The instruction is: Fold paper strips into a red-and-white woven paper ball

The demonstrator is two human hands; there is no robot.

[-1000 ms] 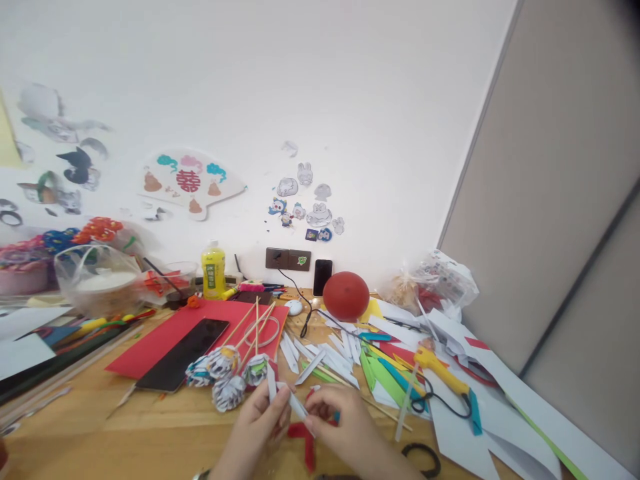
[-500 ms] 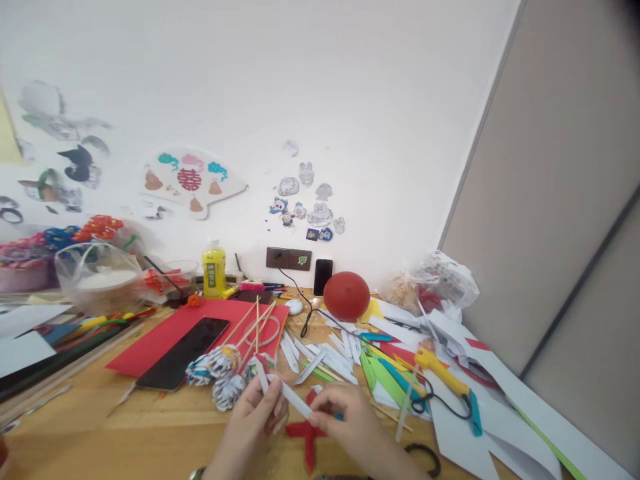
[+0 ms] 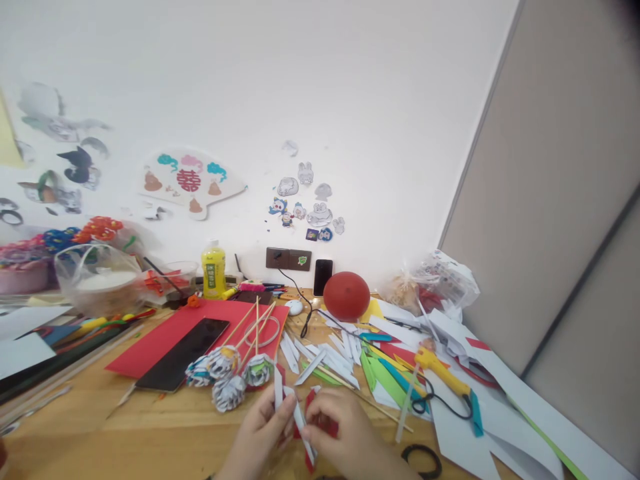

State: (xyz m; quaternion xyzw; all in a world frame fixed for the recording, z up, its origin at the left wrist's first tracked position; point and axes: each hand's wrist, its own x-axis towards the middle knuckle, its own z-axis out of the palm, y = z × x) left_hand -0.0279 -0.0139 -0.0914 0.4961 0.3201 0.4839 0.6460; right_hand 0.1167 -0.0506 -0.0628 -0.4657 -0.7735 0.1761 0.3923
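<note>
My left hand [image 3: 270, 421] pinches a folded white and red paper strip [image 3: 279, 388] that stands up from its fingers. My right hand [image 3: 335, 420] has its fingers closed on the strip's other arm, which slants down to the lower right. Red folded paper [image 3: 311, 398] lies on the table behind and beneath the hands, partly hidden by them. Just beyond my left hand are several crumpled paper flowers [image 3: 229, 392], with thin wooden sticks [image 3: 257, 327] running away from them.
A black phone [image 3: 184, 355] lies on red card [image 3: 145, 343] to the left. Paper strips [image 3: 333, 363], a yellow glue gun [image 3: 443, 372] and black scissor handles [image 3: 421, 460] are at the right. A red balloon [image 3: 347, 295] and a yellow bottle [image 3: 214, 270] stand near the wall.
Both hands have shifted slightly, my left one to the right. The strip's right arm now slopes more steeply downward, and the green and white flower behind my left hand has come into view.
</note>
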